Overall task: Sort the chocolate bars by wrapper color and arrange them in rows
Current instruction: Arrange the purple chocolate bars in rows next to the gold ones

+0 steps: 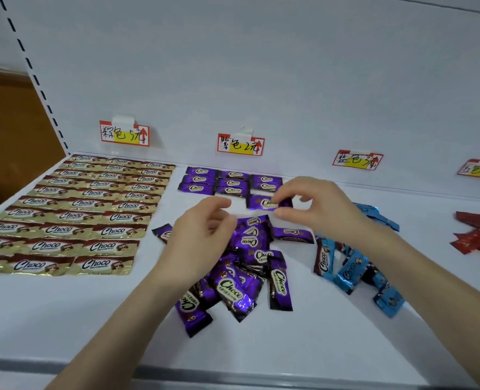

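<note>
Right hand (314,204) is pinching a purple foil-wrapped chocolate bar (264,203) in front of the short purple rows (233,181); left hand (205,229) is hovering, loosely curled and empty, over the purple heap (250,266). Gold-and-brown foil bars (72,215) are lying fully rowed; the blue foil pile (351,266) and smaller red foil pile (478,237) are awaiting arranging.

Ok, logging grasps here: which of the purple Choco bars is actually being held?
The purple bar pinched by the right hand, just in front of the neat purple rows; the others lie in rows or the loose heap.
</note>
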{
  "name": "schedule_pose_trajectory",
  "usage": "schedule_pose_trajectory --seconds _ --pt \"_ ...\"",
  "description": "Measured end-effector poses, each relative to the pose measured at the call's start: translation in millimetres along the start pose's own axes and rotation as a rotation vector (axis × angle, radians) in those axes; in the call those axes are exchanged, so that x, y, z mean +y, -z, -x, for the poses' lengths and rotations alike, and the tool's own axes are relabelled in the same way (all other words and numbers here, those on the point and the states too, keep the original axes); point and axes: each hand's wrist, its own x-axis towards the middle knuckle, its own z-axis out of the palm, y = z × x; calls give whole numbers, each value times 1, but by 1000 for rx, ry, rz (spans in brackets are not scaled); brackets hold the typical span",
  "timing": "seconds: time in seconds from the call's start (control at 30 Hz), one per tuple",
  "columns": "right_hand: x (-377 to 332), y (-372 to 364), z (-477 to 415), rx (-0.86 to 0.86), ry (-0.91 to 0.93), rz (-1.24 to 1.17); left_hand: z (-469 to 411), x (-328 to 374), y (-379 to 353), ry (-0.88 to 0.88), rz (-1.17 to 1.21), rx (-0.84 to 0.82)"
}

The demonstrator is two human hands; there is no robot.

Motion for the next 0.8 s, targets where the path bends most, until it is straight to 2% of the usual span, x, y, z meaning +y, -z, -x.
schedule_pose_trajectory --seconds 0.1,0.23,0.33,0.5,0.8 --pt "28 6 -14 38 -142 68 -9 -4 -8 -178 -438 -174" --pt "46 -2 -29 14 -196 139 -17 -10 -21 -228 -670 -425" --pt "51 -12 -36 -13 -191 165 -21 -17 -25 -276 -812 -461" --pt "53 -26 -41 -89 -160 248 -24 -19 -25 -335 -775 -419" --pt "47 -26 -40 -77 -145 296 -20 -14 -24 -316 -693 -385"
